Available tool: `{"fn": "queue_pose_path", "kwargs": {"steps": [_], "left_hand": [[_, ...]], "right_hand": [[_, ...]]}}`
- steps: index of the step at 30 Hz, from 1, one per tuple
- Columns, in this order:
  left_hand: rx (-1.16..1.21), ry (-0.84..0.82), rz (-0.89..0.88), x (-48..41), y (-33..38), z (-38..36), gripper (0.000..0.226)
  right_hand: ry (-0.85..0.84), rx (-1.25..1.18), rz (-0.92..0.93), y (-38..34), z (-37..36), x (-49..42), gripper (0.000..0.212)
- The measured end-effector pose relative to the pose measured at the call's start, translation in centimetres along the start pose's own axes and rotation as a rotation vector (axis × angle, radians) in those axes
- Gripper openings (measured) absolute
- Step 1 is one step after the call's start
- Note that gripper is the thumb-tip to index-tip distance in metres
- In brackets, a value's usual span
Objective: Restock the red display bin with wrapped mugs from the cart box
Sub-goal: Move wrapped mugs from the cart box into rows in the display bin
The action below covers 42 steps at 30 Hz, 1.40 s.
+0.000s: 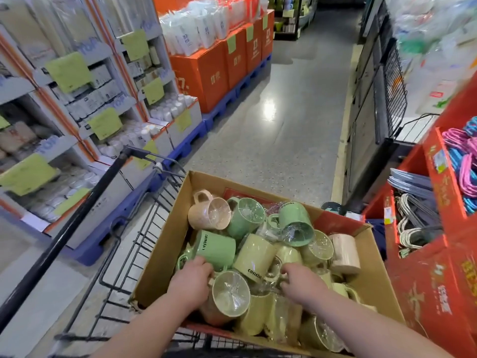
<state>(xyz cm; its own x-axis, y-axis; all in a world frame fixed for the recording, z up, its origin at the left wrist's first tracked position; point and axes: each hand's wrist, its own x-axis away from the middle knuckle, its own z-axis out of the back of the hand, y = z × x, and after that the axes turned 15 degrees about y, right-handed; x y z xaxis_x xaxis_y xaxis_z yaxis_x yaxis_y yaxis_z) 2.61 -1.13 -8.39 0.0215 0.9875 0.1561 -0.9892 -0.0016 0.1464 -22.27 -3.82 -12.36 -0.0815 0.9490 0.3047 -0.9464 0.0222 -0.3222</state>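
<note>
- An open brown cardboard box (pixel 165 244) is seen resting on a black wire shopping cart (pixel 134 254), and it is filled with a jumble of plastic-wrapped ceramic mugs lying on their sides.
- The left hand (pixel 192 277) is placed palm-down inside the box, its fingers curled over the base of a green mug printed with dark lettering (pixel 215 248); just beside that hand a pale yellow-green mug with clear film stretched over its mouth (pixel 231 293) is turned toward the camera.
- Whether the green mug is truly gripped or only touched cannot be told, as the fingertips are hidden.
- The right hand (pixel 300 282) is lowered among the mugs near the box's middle, fingers bent around the crinkled wrapping and handle beside a yellow-green mug bearing black lettering (pixel 254 257); a firm hold cannot be confirmed.
- A pale pink speckled mug (pixel 209 211) is lying at the far left corner of the box, and another pink mug (pixel 344 254) is lying against the right wall.
- The red cardboard display bin (pixel 433 293) is standing just beside the cart on the right; coloured hangers (pixel 462 164) are held in its upper compartments.
- Shelves of white boxed goods (pixel 85 99) are lined along the left of the aisle.
</note>
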Motion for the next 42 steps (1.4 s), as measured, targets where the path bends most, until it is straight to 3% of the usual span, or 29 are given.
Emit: {"fn": "queue_pose_path", "kwargs": {"steps": [7, 14, 23, 26, 33, 42], "left_hand": [[0.077, -0.050, 0.120, 1.4, -0.2, 0.2, 0.008], [0.136, -0.016, 0.166, 1.5, 0.1, 0.2, 0.028], [0.143, 0.015, 0.149, 1.5, 0.2, 0.4, 0.024], [0.142, 0.031, 0.127, 1.6, 0.2, 0.6, 0.022], [0.202, 0.118, 0.107, 2.3, 0.2, 1.6, 0.023], [0.427, 0.231, 0.193, 3.0, 0.5, 3.9, 0.010]], "right_hand": [[0.067, -0.082, -0.123, -0.4, -0.9, -2.5, 0.030], [0.031, -0.185, -0.232, -1.0, -1.1, -3.7, 0.034], [0.018, -0.500, -0.374, -2.2, -1.0, -3.0, 0.035], [0.053, -0.505, -0.387, -2.5, -0.5, -2.6, 0.038], [0.187, -0.533, -0.350, -3.3, 1.0, -0.8, 0.024], [0.369, -0.540, -0.316, -4.0, 3.7, 3.1, 0.022]]}}
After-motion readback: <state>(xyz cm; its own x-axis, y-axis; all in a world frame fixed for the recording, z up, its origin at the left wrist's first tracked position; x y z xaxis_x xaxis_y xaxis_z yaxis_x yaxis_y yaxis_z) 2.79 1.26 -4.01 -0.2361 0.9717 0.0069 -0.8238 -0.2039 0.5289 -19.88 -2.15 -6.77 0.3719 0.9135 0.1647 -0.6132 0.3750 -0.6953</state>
